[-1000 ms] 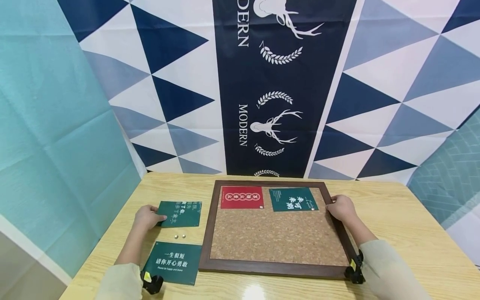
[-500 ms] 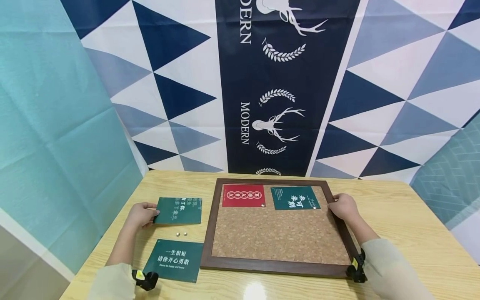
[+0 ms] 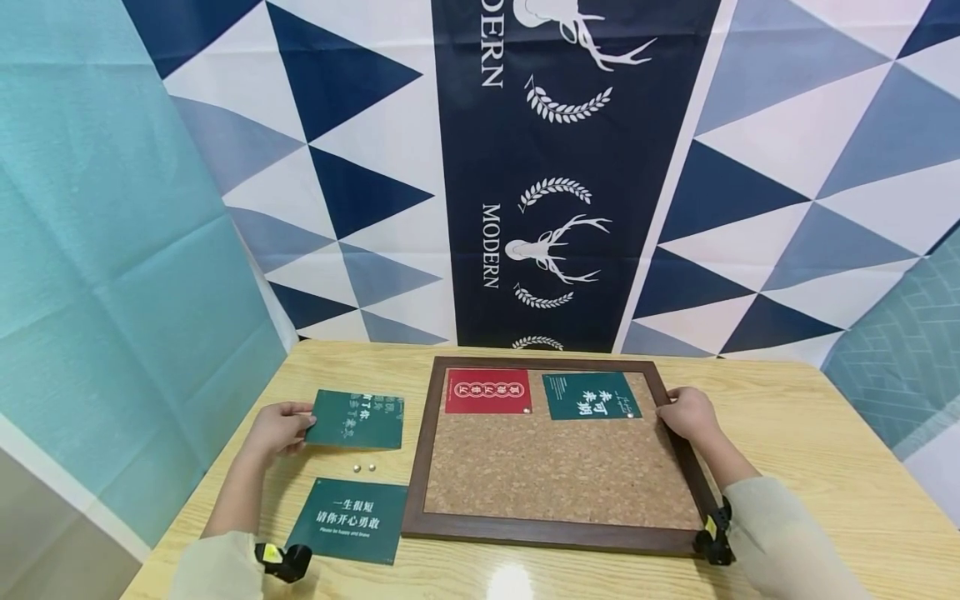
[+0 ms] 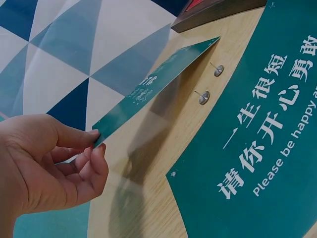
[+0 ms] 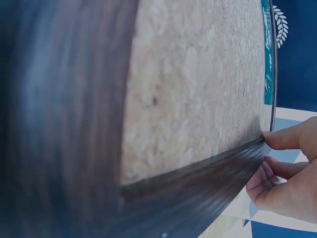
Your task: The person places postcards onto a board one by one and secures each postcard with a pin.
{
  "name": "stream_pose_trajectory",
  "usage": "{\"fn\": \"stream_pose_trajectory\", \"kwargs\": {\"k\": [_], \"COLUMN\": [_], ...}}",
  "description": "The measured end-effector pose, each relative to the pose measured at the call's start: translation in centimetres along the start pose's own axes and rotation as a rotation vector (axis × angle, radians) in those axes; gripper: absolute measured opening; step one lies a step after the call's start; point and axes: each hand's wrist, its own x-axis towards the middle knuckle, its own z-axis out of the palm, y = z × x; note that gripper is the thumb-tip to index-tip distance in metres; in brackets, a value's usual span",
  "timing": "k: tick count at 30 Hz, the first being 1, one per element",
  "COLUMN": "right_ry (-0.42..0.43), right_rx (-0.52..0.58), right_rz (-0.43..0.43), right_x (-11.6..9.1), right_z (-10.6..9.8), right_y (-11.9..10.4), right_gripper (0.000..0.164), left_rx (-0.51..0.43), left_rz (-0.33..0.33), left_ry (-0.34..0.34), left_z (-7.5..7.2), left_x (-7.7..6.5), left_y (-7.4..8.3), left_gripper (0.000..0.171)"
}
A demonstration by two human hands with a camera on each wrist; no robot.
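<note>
My left hand (image 3: 279,429) pinches the left edge of a green card (image 3: 356,421) with white lettering. In the left wrist view the card (image 4: 153,87) slants up off the table, its near end between thumb and fingers. My right hand (image 3: 688,413) grips the right side of the brown frame of a cork board (image 3: 555,475); the right wrist view shows the thumb on top of the frame (image 5: 223,173) and the fingers curled below. A red card (image 3: 487,392) and another green card (image 3: 592,396) lie along the board's top, each with a pin at its lower right corner.
Two silver thumbtacks (image 4: 204,97) stand points up on the wooden table (image 3: 810,467) below the lifted card. A second loose green card (image 3: 348,521) lies in front, beside the board's left edge. Patterned cloth (image 3: 367,167) hangs behind the table.
My left hand has shifted left and its hold has moved to the card's left edge; the card tilts up slightly. The right hand stays on the frame.
</note>
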Motion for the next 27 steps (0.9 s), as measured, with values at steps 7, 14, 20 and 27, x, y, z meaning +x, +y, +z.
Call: {"fn": "stream_pose_trajectory", "kwargs": {"k": [7, 14, 20, 27], "right_ry": [0.005, 0.006, 0.009, 0.013], "right_rx": [0.001, -0.003, 0.003, 0.003], "right_rz": [-0.001, 0.0, 0.008, 0.003], "right_x": [0.0, -0.2, -0.3, -0.2], "right_z": [-0.1, -0.2, -0.1, 0.0], "right_y": [-0.1, -0.2, -0.2, -0.1], "right_gripper": [0.046, 0.046, 0.045, 0.046], "left_rx": [-0.042, -0.047, -0.051, -0.074], "left_rz": [0.022, 0.029, 0.038, 0.049], "left_ry": [-0.019, -0.02, -0.025, -0.027], "left_z": [-0.5, -1.0, -1.3, -1.2], "left_x": [-0.5, -0.8, -1.0, -1.1], "left_y": [0.5, 0.7, 0.6, 0.7], "left_gripper": [0.039, 0.04, 0.042, 0.044]}}
